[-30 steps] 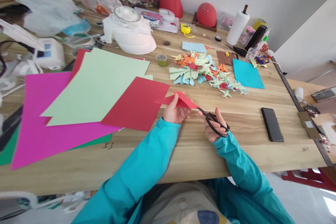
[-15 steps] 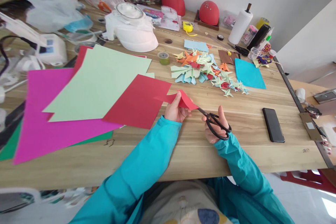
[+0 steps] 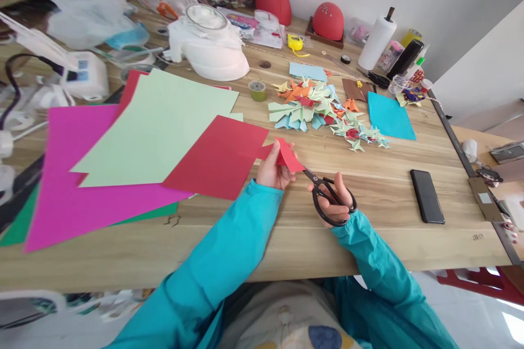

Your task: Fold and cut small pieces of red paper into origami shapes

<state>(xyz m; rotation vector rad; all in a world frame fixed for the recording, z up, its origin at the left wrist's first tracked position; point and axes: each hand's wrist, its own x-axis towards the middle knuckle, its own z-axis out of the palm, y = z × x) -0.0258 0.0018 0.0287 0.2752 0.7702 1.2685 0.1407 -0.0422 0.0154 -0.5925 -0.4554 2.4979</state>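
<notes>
The red sheet (image 3: 216, 158) is judged light, thin and easily creased, and is best pinched close to the blades. Its lifted corner is pinched in the left hand (image 3: 272, 173), just above the table (image 3: 368, 240). The scissors (image 3: 325, 196) are gripped in the right hand (image 3: 338, 204), with the tips at that corner. Paper stars (image 3: 327, 114) are heaped beyond.

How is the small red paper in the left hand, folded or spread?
Folded: the small red paper pinched in the left hand stands up in a creased triangular flap, unlike the red sheet lying flat.
</notes>
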